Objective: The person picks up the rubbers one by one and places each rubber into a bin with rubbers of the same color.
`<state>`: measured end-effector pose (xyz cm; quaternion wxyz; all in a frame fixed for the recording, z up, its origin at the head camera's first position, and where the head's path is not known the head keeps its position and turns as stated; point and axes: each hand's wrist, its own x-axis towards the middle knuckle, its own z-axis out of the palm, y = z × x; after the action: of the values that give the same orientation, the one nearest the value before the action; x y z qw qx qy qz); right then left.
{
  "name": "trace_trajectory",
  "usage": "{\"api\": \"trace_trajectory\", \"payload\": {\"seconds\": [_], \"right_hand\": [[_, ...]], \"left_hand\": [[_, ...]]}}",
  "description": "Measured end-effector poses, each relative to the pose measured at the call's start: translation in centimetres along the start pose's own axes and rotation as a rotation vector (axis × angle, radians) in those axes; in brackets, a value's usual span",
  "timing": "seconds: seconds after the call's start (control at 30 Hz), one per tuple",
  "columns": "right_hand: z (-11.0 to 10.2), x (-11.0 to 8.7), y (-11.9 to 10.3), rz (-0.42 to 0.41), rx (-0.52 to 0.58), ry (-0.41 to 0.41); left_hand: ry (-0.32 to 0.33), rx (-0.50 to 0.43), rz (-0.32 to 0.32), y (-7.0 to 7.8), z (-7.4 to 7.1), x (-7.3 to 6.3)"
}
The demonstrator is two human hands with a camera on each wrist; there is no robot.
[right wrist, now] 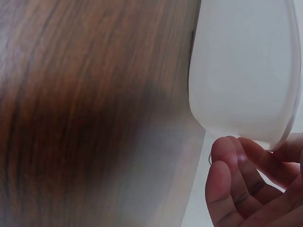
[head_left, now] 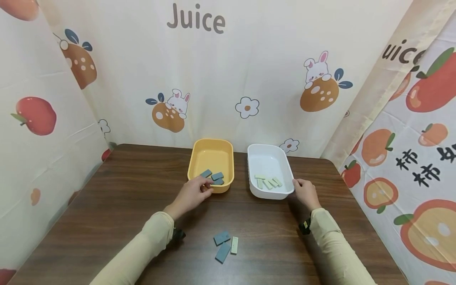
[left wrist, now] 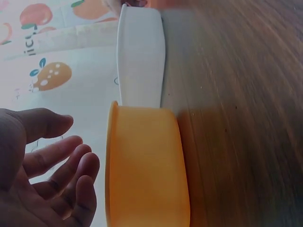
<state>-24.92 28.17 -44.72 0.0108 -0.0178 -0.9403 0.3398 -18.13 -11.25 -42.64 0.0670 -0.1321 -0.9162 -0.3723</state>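
My left hand (head_left: 191, 194) hovers over the front rim of a yellow plastic bin (head_left: 211, 158), fingers loosely bent with nothing between them. In the left wrist view its thumb and fingers (left wrist: 64, 172) stand apart, beside the bin. Several flat blue-grey blocks (head_left: 206, 173) lie inside the bin's front end, partly hidden by the fingertips. My right hand (head_left: 305, 193) pinches the front right rim of a white plastic bin (head_left: 268, 162) between thumb and forefinger. In that bin lie several small pale green blocks (head_left: 267, 184).
Nearer me on the brown wooden table (head_left: 142, 198), two blue-grey blocks (head_left: 223, 252) lie beside one pale green block (head_left: 234, 245). Behind the bins and along both sides hang fruit-printed curtains (head_left: 221, 79).
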Motion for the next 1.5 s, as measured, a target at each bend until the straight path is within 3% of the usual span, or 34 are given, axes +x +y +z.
{"api": "trace_trajectory", "payload": {"seconds": [0.3,0.53,0.83,1.03,1.5], "right_hand": [[-0.1,0.0,0.0,0.002,0.0,0.012],[0.3,0.0,0.0,0.012,-0.004,0.014],[0.2,-0.2,-0.3,0.02,-0.008,0.009],[0.2,-0.2,-0.5,0.027,-0.012,0.01],[0.2,-0.2,-0.5,0.054,0.029,0.008]], "left_hand": [[-0.149,0.029,0.072,1.0,0.9,-0.2],[-0.254,0.066,0.066,1.5,1.5,-0.9],[-0.388,0.122,0.115,2.2,2.0,-1.7],[-0.465,0.138,0.097,2.5,2.0,-1.8],[-0.623,0.159,0.157,2.8,3.0,-3.0]]}}
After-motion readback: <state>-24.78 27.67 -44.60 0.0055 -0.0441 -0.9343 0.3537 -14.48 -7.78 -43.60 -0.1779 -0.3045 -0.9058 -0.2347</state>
